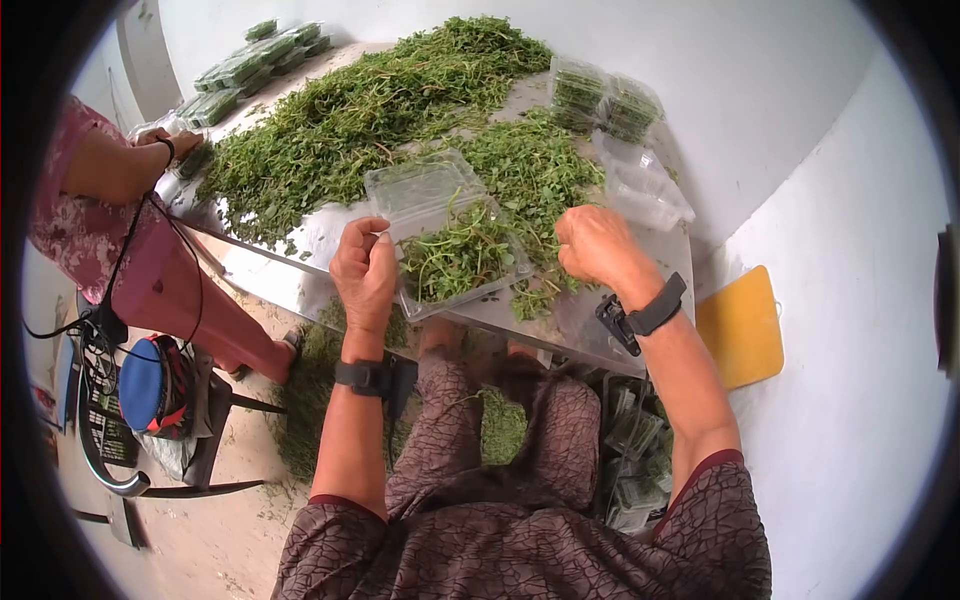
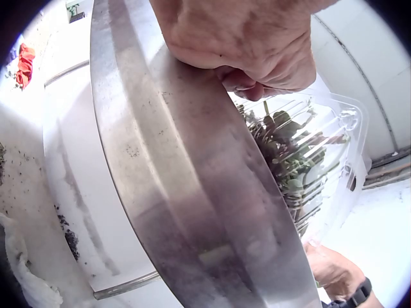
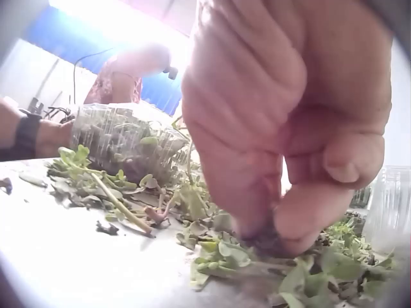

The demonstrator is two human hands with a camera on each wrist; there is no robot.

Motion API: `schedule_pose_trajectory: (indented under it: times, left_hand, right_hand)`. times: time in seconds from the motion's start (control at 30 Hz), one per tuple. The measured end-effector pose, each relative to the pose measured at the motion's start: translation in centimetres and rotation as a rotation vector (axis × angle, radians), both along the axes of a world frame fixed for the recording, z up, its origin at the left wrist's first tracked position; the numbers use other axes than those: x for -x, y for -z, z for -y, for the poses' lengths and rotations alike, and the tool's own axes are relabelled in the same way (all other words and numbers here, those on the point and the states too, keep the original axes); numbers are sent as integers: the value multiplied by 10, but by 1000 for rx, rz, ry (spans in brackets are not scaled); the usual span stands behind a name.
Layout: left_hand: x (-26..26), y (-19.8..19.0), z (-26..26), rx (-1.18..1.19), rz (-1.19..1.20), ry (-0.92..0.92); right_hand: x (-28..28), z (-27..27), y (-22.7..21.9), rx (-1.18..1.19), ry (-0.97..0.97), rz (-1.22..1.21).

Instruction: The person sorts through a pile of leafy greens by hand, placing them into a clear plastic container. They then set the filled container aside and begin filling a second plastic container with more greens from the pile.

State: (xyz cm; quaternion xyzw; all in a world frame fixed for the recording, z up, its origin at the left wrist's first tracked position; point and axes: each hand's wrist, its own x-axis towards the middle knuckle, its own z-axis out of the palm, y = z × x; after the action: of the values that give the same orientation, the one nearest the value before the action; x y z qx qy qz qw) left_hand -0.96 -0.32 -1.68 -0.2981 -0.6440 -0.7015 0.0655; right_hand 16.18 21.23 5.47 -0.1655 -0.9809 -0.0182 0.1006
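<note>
A clear plastic clamshell box (image 1: 462, 298) lies near the table's front edge with its lid (image 1: 415, 187) tipped back. Leafy green sprigs (image 1: 455, 253) fill its base, some stems poking above the rim. My left hand (image 1: 362, 272) grips the box's left edge, fingers curled and thumb up; the left wrist view shows its curled fingers (image 2: 247, 85) beside the box. To the right of the box, my right hand (image 1: 605, 250) pinches some loose greens (image 3: 225, 253) on the table, thumb and fingertips down among the leaves.
A large heap of greens (image 1: 350, 125) covers the table's back and left. Filled boxes (image 1: 605, 100) and empty clear ones (image 1: 645, 185) stand at the right. More packed boxes (image 1: 250, 65) are stacked back left, near another person (image 1: 120, 180). A yellow board (image 1: 740, 325) leans on the wall.
</note>
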Motion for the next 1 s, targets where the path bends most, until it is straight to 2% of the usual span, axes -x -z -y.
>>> schedule_pose_trajectory:
  times: [0.07, 0.1, 0.17, 0.2, 0.37, 0.43, 0.47, 0.6, 0.67, 0.8, 0.87, 0.9, 1.0]
  left_hand:
    - [0, 0, 0, -38, 13, 9]
    - [0, 0, -1, -36, 11, 10]
    - [0, 1, -3, -70, 21, 3]
    - [0, 1, -3, -67, 19, 10]
    - [3, 4, -2, -50, 11, 5]
    - [2, 3, -1, -53, 10, 8]
    - [2, 2, -1, -58, 15, 11]
    - [-1, -1, 1, -22, 52, 52]
    - [-3, -2, 2, 2, 35, 29]
    - [-1, 0, 1, -14, 38, 42]
    - [0, 1, 0, -64, 7, 35]
    - [1, 2, 0, -64, 7, 33]
    - [1, 4, -1, -73, 11, 39]
  right_hand:
    - [0, -9, 2, 222, 67, -47]
    - [1, -8, -3, 224, 67, -49]
    - [-3, -6, -15, 333, 97, -289]
    - [-3, -3, -23, 381, 148, -286]
    - [12, 8, -22, 394, 71, -178]
    - [23, 8, -7, 217, 30, -80]
    - [28, 6, -2, 241, 70, 25]
    - [35, 7, 3, 185, 67, 92]
    - [36, 3, 12, 134, -10, -48]
    - [32, 2, 7, 125, -52, -109]
    - [29, -3, -2, 253, 91, -183]
    - [26, -1, -11, 253, 88, -182]
    - [16, 11, -41, 435, 21, -453]
